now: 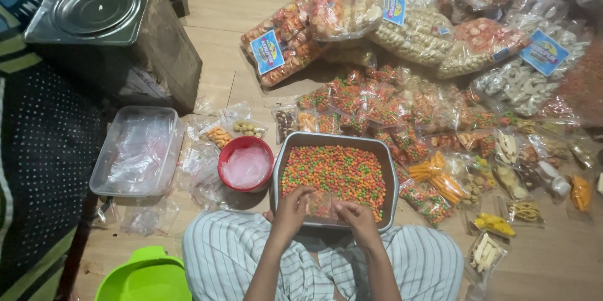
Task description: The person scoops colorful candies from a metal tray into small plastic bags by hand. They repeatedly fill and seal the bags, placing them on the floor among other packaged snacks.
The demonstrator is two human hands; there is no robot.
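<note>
Small clear bag (322,205) pinched by fingers of both hands, left hand (290,212), right hand (359,218), over one tray (392,169) of coloured balls

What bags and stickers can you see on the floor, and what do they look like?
Big clear plastic snack bags, far side: orange and beige pieces.
Blue rectangular stickers on them, yellow and red print.
Small clear candy packets, middle: red, green, orange.
Small clear bag, between left hand and right hand.

Left hand (290,211) and right hand (358,218) pinching small bag (321,205), over candy tray (389,150)
</note>
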